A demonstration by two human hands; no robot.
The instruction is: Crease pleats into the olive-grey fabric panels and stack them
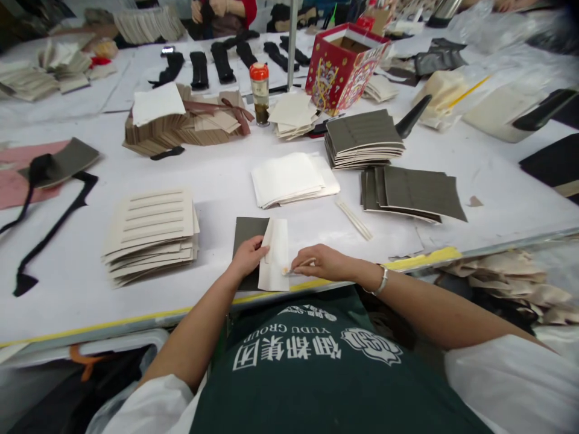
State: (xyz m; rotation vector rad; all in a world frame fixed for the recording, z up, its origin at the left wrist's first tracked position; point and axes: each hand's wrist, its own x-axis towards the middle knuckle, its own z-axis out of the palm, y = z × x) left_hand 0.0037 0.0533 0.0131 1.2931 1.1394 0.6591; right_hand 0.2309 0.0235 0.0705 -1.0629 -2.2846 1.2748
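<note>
In the head view, a white work table (217, 181) is seen from above, with the person's 2 bare forearms reaching over its yellow-edged near rim. The left hand (248, 256) is laid on a white card (275, 256), its thumb and fingers closed over the card's left edge, so that the card is pinned against a dark grey sheet (248, 232) lying partly beneath it. The right hand (322, 263) is closed around a thin stick (299, 265), whose tip is held touching the lower right part of the white card; a silver bracelet (382, 281) is worn on that wrist. Card and sheet are found at the near edge of the table, directly in front of the green apron (316, 374). Just to the left, a fanned stack of cream slotted panels (151, 232) is set. Beyond the hands, a pile of white sheets (292, 178) is placed, and 2 pale sticks (355, 220) are left lying just to its right. Farther right, 2 stacks of dark grey slotted panels (393, 163) are seen. Toward the back, a heap of tan pieces (181, 123), a jar with an orange cap (259, 93) and a red patterned box (344, 66) are arranged. At the far edge, another person's hands (210, 9) are partly shown.
</note>
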